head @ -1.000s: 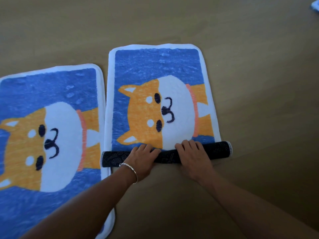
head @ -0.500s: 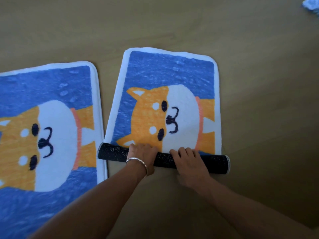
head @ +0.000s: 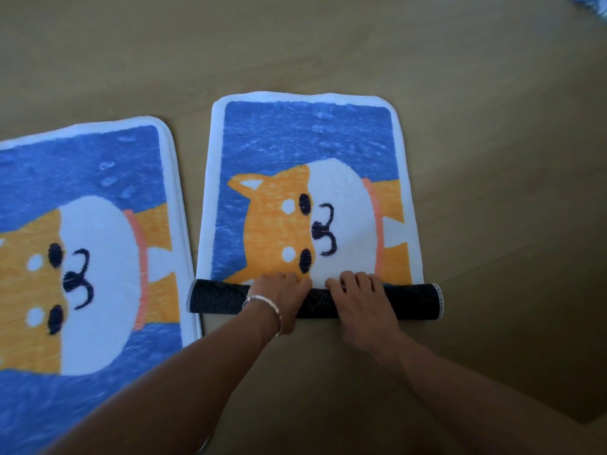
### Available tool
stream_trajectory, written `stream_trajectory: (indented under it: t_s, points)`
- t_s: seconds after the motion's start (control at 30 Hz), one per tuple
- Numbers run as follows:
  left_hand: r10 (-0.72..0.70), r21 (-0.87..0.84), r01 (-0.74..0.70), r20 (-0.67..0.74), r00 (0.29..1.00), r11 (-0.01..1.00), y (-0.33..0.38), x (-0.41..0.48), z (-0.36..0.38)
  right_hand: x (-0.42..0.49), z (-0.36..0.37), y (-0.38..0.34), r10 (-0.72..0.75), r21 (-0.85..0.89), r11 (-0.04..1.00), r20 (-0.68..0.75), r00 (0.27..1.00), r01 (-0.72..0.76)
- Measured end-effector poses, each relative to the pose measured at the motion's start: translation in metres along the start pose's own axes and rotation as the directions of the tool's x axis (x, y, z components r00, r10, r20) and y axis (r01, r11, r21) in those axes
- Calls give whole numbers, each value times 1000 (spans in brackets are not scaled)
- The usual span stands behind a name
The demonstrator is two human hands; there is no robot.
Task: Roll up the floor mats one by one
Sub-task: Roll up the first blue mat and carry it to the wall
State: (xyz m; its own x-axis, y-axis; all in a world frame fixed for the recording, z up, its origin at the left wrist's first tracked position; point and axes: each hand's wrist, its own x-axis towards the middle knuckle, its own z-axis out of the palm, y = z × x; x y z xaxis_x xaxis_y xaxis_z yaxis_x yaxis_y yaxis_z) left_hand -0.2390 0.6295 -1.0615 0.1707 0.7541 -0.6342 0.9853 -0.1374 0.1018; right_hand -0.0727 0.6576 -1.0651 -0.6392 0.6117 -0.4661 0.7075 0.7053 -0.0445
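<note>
Head view looks down on a brown wooden floor [head: 492, 159] with two matching floor mats laid side by side, close together but not touching along most of their length. The left mat [head: 88, 274] lies fully flat, pile side up: a blue field with a white border and an orange-and-white dog face. Its near end runs out of the picture at the left and bottom edges.

The right mat [head: 312, 152] carries the same dog print and lies flat at its far end. Its near end is wound into a tight roll [head: 220, 297] that lies across the mat from side to side, the dark, dotted underside facing outward. The roll covers the lower edge of the dog's face, and its left end comes just beside the left mat's border.

Both hands rest on the middle of the roll, close together. The left hand [head: 284, 295] curls its fingers over the top of the roll, the tips on the far side. The right hand [head: 361, 302] does the same, fingers bent over the roll and gripping it.

A silver bracelet [head: 262, 302] circles the left wrist. At the far right corner a scrap of pale blue fabric [head: 591, 3] shows, too cut off to identify.
</note>
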Motion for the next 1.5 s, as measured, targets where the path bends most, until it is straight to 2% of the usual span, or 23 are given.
stream_trajectory:
  t_s: [0.07,0.13,0.23,0.33,0.4,0.47,0.53,0.6,0.67,0.73,0.8,0.87,0.93,1.0,1.07,1.1,1.17,1.23,1.27,1.33,1.43,1.5]
  points:
    - [0,-44,2,42,999,999,-2,7,-9,2,2,0,-23,-35,999,-70,997,21]
    - [7,-50,-6,29,1000,999,-3,5,-9,3,-1,0,-21,-15,1000,-45,999,20]
    - [106,96,-90,-177,979,991,-9,-6,7,12,-10,1,-5,66,998,19,1000,4]
    - [139,188,-79,-333,933,979,-15,-11,16,23,-19,2,49,121,991,87,995,-60]
    - [56,112,-32,-224,973,993,-10,-8,10,20,-20,0,34,92,995,79,996,-41]
    - [-36,50,41,-91,995,998,-4,0,2,12,-17,1,-12,-10,1000,16,1000,13]
    - [-59,-15,59,-22,998,998,-5,8,-10,9,-15,3,-34,-81,996,-12,999,33]
    - [-47,-56,49,31,998,997,-7,9,-14,10,-16,3,-22,-84,996,27,999,25]
    - [-18,-30,17,-15,1000,999,-7,1,-8,15,-17,2,-9,-48,999,67,998,12]
    - [48,73,-35,-192,980,997,-8,-8,8,22,-19,4,-5,4,1000,124,992,4]
    - [72,144,-31,-285,956,989,-9,-13,18,29,-23,7,-5,53,999,170,985,-4]
    - [19,90,2,-235,972,996,-9,-11,14,30,-28,8,-5,58,998,167,986,-5]
    - [-7,9,8,-108,994,1000,-9,-5,5,24,-27,6,-25,-5,1000,99,995,25]
    - [23,-65,-25,-30,999,998,-14,3,-6,19,-23,5,-35,-62,997,35,999,37]
    - [54,-127,-52,17,998,990,-19,7,-10,20,-20,5,-10,-63,998,39,999,12]
    - [59,-131,-56,18,998,990,-19,5,-9,23,-21,6,11,-46,999,57,998,-9]
    - [56,-41,-59,-77,995,997,-16,-3,-4,31,-25,8,31,17,999,132,991,-33]
    - [-1,44,9,-188,982,999,-10,-11,6,37,-31,10,13,97,995,231,973,-36]
    - [-46,39,55,-193,980,998,-8,-12,8,37,-33,10,1,114,993,253,967,-31]
    - [-83,-1,84,-116,990,996,-6,-9,5,29,-32,10,-15,81,997,215,977,-3]
    - [-62,-148,66,31,998,987,-7,2,-8,18,-24,8,-71,-20,997,62,996,72]
    - [-39,-211,61,107,993,976,-5,3,-11,16,-21,10,-78,-34,996,44,996,80]
